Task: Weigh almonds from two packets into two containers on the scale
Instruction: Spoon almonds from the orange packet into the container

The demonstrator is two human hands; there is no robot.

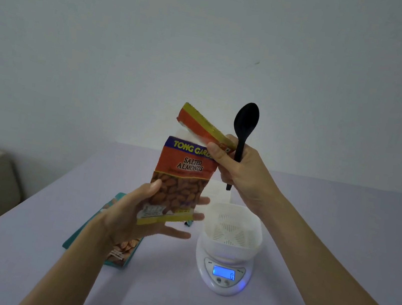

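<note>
Tearing open the first pack: your left grip (131, 217) clasps the bottom of the orange packet (185, 176) of salted almonds, thumb on the front and fingers behind, holding it upright in the air above the table (35, 244). Your right grip (234, 168) pinches the torn top strip (199, 123), with a black spoon (247, 117) clamped in the same fingers, bowl up. Whether the strip is fully off cannot be told.

Just to the right, the white container (254, 240) sits on the scale (224, 274); no almonds show in it and the lit display reads zero. The teal packet (124, 248) lies flat on the table beneath your left forearm, not in hand.

By this showing the task is barely begun: both weighings are ahead of you. A second container cannot be made out for sure.
</note>
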